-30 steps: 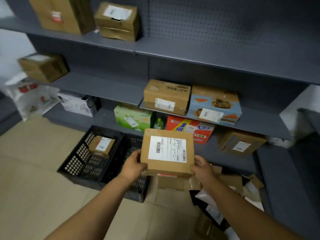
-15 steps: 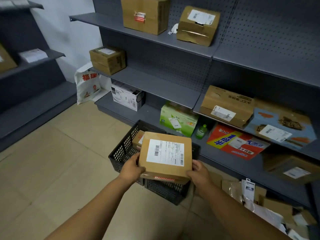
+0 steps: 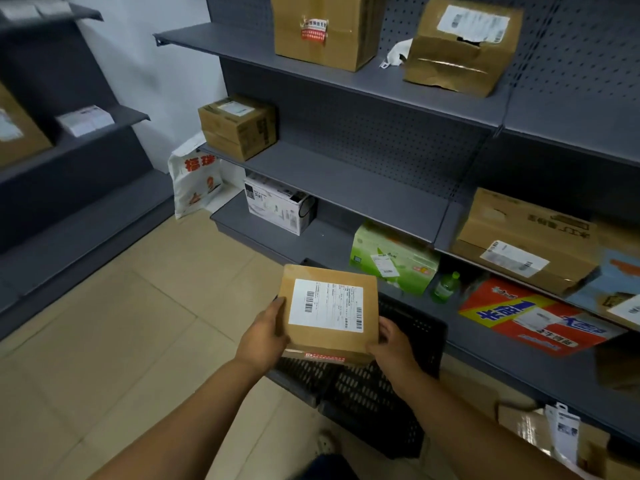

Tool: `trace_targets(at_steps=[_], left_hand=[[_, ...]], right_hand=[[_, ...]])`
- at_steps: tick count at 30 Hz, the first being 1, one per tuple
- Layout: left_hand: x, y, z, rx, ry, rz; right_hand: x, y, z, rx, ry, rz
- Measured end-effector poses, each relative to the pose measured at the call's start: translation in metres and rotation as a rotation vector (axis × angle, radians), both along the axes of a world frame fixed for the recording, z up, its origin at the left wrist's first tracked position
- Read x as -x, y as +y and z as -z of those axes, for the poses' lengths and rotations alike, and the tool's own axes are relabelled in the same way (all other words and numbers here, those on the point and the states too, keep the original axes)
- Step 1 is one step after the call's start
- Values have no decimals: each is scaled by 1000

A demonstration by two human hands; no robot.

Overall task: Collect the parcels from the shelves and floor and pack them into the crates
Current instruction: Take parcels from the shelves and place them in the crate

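Both hands grip one flat brown parcel (image 3: 329, 311), label up, above the black crate (image 3: 381, 386) on the floor. Left hand (image 3: 265, 336) fingers clamped on its left edge, right hand (image 3: 393, 342) fingers on its right edge.

A single wide-angle view from a camera worn on the person's head looks forward and steeply down, close over both forearms. It faces grey shelving (image 3: 349, 188) running diagonally from upper left to lower right, with tan floor tiles (image 3: 104, 341) at left. A second shelf unit (image 3: 69, 188) fills the left edge.
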State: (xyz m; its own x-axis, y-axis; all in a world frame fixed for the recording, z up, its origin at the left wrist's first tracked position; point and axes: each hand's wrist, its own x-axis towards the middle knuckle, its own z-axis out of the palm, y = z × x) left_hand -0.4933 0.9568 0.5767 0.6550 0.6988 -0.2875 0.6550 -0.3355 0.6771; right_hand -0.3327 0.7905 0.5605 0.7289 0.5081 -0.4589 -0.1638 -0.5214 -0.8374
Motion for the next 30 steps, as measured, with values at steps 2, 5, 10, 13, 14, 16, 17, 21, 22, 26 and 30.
trace_targets(at_steps=[2, 5, 10, 13, 14, 16, 17, 21, 22, 26, 30], left_hand=[[-16, 30, 6, -30, 51, 17], [-39, 67, 17, -17, 78, 12], [-69, 119, 39, 12, 108, 29], [-86, 145, 54, 11, 123, 73], [-91, 154, 59, 5, 127, 94], [-103, 176, 73, -15, 145, 139], [-109, 186, 81, -21, 148, 163], [-129, 227, 112, -41, 77, 337], [-135, 236, 122, -111, 62, 390], [-152, 271, 163, -89, 41, 486], [-170, 295, 213, -14, 83, 570]], right_hand=[[-13, 32, 8, 25, -16, 1], [-32, 72, 18, 83, -68, -24], [-53, 121, 28, 214, -232, -148], [-64, 145, 39, 261, -292, -218], [-67, 152, 44, 270, -308, -234], [-75, 169, 56, 291, -319, -247], [-78, 177, 63, 309, -313, -246], [-87, 208, 95, 355, -257, -200], [-88, 216, 104, 356, -245, -178], [-83, 241, 148, 449, -168, -124], [-87, 260, 192, 498, -122, -95]])
